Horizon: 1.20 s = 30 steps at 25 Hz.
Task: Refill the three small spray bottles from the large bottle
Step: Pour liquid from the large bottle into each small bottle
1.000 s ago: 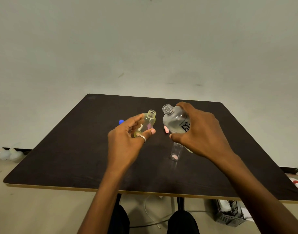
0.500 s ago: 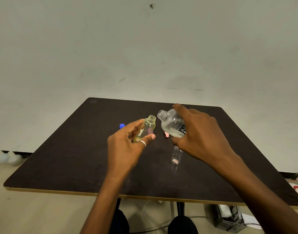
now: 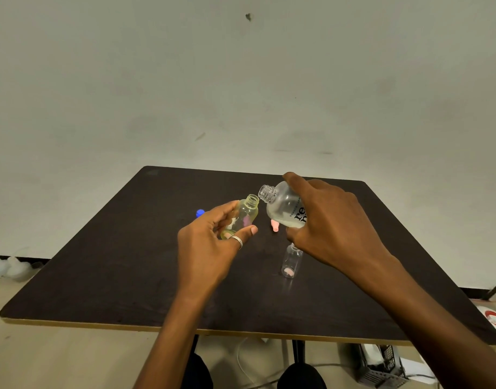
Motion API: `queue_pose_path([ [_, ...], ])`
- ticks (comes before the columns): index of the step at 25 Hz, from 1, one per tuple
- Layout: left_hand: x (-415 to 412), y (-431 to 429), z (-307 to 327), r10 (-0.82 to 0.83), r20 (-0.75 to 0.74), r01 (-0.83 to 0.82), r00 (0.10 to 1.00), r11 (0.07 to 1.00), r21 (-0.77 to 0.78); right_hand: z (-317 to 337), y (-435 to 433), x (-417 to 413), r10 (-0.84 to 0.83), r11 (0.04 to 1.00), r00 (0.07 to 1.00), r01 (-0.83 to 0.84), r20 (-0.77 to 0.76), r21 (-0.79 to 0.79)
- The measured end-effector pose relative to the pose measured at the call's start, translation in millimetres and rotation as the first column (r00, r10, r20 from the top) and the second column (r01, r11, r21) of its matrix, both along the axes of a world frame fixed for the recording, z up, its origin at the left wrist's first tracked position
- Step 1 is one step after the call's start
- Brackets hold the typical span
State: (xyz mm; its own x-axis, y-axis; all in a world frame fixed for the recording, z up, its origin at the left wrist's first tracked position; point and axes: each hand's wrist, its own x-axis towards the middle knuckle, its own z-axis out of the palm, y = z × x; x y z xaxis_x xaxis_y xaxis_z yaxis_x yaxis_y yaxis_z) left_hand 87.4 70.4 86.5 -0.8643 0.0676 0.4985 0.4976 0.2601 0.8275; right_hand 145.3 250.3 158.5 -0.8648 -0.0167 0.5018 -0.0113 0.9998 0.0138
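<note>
The left hand [image 3: 210, 248] holds the yellow bottle [image 3: 245, 214] off the surface [image 3: 129, 262]. Its fingers [image 3: 249, 230] are curled round the lower body, and the open neck sticks out past the fingertips, leaning a little to the right. The right hand [image 3: 334, 223] grips the large bottle [image 3: 283, 204], fingers [image 3: 297, 181] clamped over its shoulder and thumb under its belly. The large bottle is tipped so that its uncapped mouth sits just beside and slightly above the yellow bottle's mouth. The two rims look close but not touching, and no stream shows. Liquid lies in the low side of the large bottle, near the right thumb. The step in hand looks like the pour into the yellow bottle. To do it well, bring the big lip right over the small opening, perhaps resting rim on rim. Hold the yellow bottle nearer upright and tilt slowly, because the neck is narrow and a gush would likely run over the left fingers. Below the right thumb a clear bottle [image 3: 291, 262] stands on the surface. A pink cap [image 3: 275, 226] lies between the hands, and a blue cap [image 3: 200, 213] lies beyond the left fingertips. I cannot see a third small bottle.
</note>
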Motion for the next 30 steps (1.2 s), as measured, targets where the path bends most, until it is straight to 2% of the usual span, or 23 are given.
queue_pose_path([
  [21,-2,-1,-3,0.039,0.001,-0.039,0.999,0.999,0.000,12,-13,1,-0.033,0.989,0.999,0.030,0.016,0.145],
  [30,-3,-2,-3,0.040,0.022,-0.040,0.999,0.999,0.003,13,-15,-1,-0.032,0.987,0.999,0.030,0.009,0.158],
])
